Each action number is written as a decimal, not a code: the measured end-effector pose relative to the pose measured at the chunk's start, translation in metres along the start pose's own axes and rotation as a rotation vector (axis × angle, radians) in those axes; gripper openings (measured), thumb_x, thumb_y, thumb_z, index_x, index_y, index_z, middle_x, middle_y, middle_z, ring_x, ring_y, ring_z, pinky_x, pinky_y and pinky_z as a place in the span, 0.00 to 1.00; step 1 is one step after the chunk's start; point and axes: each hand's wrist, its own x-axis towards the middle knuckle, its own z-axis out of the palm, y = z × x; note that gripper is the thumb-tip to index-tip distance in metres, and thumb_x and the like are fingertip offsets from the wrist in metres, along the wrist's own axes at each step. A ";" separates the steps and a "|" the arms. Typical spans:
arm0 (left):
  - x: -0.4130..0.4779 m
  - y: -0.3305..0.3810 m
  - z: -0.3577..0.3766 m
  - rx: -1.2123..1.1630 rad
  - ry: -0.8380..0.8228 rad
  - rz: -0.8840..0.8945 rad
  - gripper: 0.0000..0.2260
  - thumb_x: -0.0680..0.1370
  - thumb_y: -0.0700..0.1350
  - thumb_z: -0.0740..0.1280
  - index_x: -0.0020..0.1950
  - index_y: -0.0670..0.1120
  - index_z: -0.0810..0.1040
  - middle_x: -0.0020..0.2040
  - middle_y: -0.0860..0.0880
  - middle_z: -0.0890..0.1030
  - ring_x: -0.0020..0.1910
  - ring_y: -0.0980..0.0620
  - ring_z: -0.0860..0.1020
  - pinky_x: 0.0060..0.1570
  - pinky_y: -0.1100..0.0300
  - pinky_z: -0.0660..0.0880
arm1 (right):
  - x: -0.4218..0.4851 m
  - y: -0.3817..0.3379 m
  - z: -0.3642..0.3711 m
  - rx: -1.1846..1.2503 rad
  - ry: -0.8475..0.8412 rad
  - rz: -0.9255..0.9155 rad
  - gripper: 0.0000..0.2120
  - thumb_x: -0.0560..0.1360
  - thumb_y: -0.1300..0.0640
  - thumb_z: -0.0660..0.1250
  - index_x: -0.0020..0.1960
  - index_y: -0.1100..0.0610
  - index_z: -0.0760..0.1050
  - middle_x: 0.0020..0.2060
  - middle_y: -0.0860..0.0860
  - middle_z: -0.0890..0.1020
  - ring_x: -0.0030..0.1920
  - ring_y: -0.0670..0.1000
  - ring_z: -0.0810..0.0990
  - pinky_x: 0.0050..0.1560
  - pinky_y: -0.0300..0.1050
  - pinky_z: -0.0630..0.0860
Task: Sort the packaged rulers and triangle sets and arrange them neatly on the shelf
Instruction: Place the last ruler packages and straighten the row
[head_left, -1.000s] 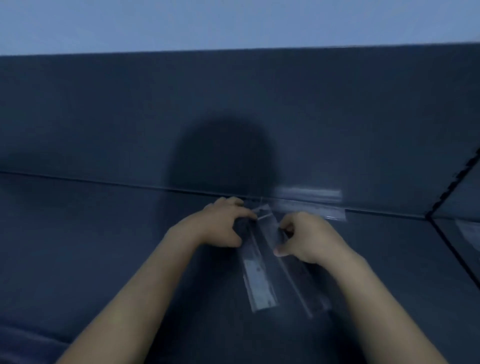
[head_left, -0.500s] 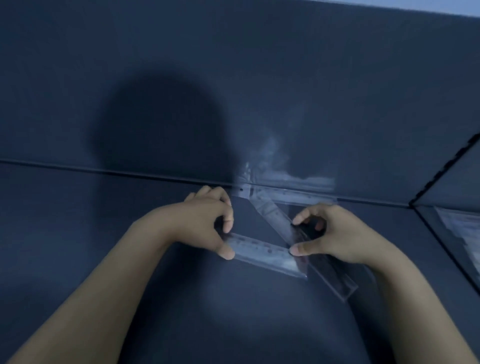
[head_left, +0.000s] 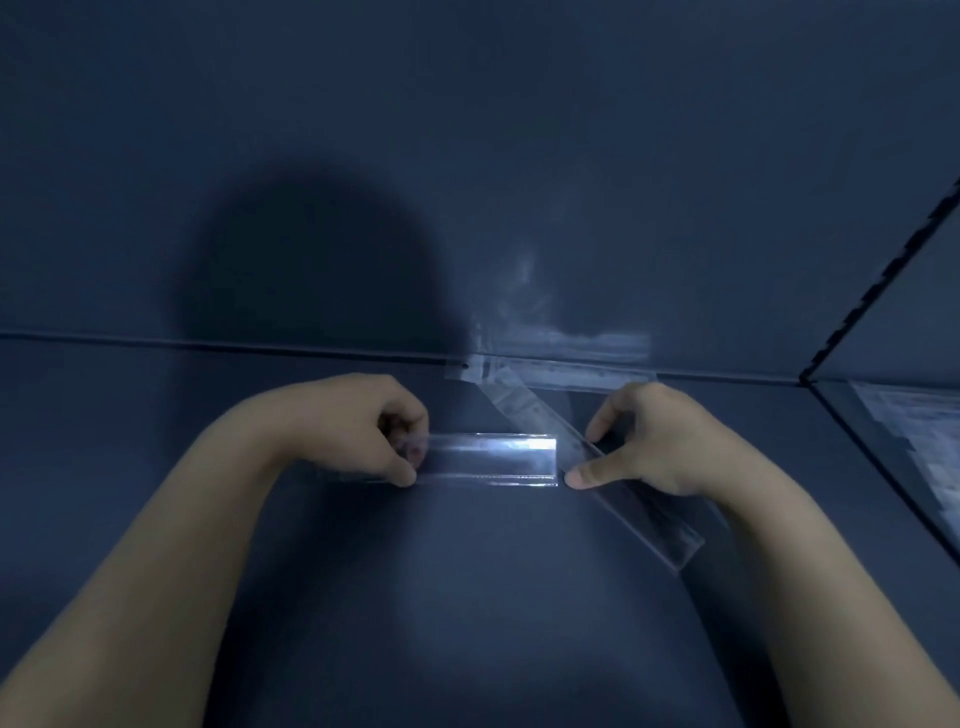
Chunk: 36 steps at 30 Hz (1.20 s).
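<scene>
A clear packaged ruler (head_left: 493, 460) lies level across the dark blue shelf floor (head_left: 467, 597). My left hand (head_left: 363, 426) pinches its left end. My right hand (head_left: 649, 436) touches its right end with the thumb, and its fingers curl over a second packaged ruler (head_left: 644, 512) that slants from the back wall down to the right. A third clear package (head_left: 566, 371) lies along the seam where the floor meets the back wall.
The shelf's back wall (head_left: 467, 182) rises behind the hands. A divider edge (head_left: 883, 478) runs diagonally at the right, and beyond it lie more clear packages (head_left: 919, 431). My shadow falls on the wall at the left.
The ruler in my left hand has swung from slanted to level and sits between both hands. The view has dropped and moved closer to the shelf.
</scene>
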 end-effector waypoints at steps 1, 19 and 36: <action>-0.001 -0.002 -0.002 -0.048 0.016 0.016 0.05 0.71 0.42 0.73 0.38 0.51 0.80 0.33 0.53 0.80 0.32 0.58 0.75 0.36 0.57 0.74 | 0.000 -0.001 0.000 0.002 -0.007 0.003 0.19 0.56 0.45 0.81 0.41 0.48 0.77 0.36 0.42 0.76 0.37 0.41 0.75 0.32 0.36 0.66; 0.010 0.054 -0.001 -0.673 0.556 0.256 0.05 0.74 0.46 0.69 0.47 0.47 0.83 0.41 0.52 0.84 0.38 0.59 0.79 0.37 0.71 0.74 | -0.061 0.012 -0.033 -0.019 0.033 -0.216 0.15 0.73 0.61 0.66 0.53 0.44 0.80 0.35 0.34 0.75 0.36 0.33 0.74 0.39 0.26 0.69; 0.090 0.349 0.152 -0.347 0.297 0.319 0.06 0.78 0.43 0.67 0.47 0.52 0.83 0.46 0.53 0.84 0.48 0.48 0.81 0.53 0.52 0.77 | -0.227 0.277 -0.155 0.168 0.181 -0.241 0.11 0.73 0.62 0.71 0.52 0.48 0.81 0.43 0.42 0.78 0.44 0.38 0.77 0.44 0.32 0.73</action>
